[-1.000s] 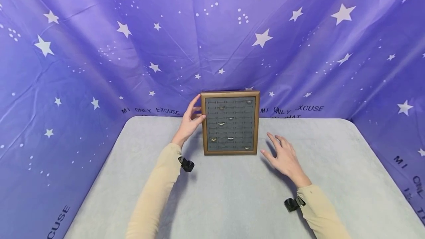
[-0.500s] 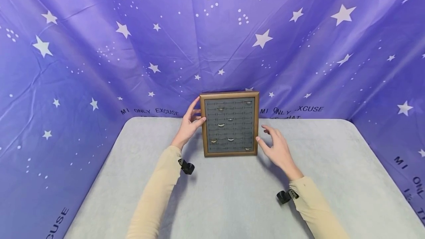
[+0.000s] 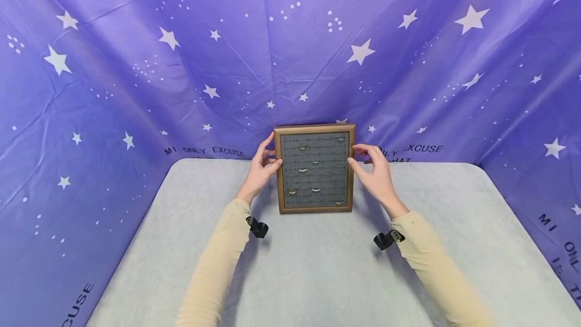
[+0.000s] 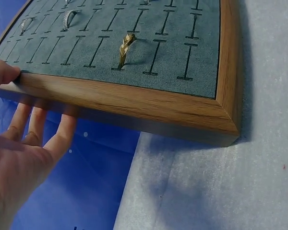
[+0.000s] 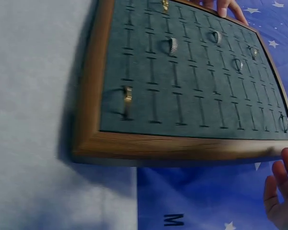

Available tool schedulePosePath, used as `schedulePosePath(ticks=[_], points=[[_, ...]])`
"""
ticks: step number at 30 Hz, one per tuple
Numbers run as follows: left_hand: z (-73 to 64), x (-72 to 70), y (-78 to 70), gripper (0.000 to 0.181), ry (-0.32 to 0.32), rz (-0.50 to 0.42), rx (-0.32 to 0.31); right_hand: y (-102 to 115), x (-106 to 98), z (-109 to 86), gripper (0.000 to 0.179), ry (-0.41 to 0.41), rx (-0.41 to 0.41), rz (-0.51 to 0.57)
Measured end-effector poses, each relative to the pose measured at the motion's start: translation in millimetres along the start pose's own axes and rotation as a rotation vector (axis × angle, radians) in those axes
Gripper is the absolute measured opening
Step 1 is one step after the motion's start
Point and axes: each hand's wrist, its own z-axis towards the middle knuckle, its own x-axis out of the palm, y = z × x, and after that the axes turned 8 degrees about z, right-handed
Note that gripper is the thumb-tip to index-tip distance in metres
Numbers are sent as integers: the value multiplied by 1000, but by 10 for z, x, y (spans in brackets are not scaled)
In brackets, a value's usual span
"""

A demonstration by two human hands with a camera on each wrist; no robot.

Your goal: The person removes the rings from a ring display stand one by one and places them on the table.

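A wooden-framed ring display tray (image 3: 315, 208) leans upright at the back of the table, its grey slotted pad facing me. Several rings sit spread across the slots, among them a gold leaf-shaped ring (image 4: 125, 50) and a silver ring (image 5: 173, 46). My left hand (image 3: 257, 174) grips the tray's left side, the thumb over the front of the frame and the fingers against its outer side. On the opposite side, my right hand (image 3: 376, 178) holds the frame at about the same height, thumb at its front edge and fingertips along the side.
The grey-white table (image 3: 313, 271) has rounded back corners. A purple curtain (image 3: 268, 54) with white stars and lettering hangs close behind the tray and down both sides. Small black cameras (image 3: 257, 227) are strapped on both sleeves.
My right hand has come in from the right and moved up along the tray's right side to hold it. The left hand keeps its place; the tray has barely shifted.
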Motion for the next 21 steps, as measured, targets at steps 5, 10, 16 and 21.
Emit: schedulePosePath(ticks=[5,10,16,21], points=[[-12,9,-52,71,0,27,8,43,28,159,29,-1,-6,16],[-10,9,-47,71,14,25,9,44,72,279,28,-5,-33,10],[1,19,-31,71,4,34,54,-25,115,368,26,-2,-49,32],[-4,22,-23,70,-1,45,82,-82,147,399,22,-7,-7,83]])
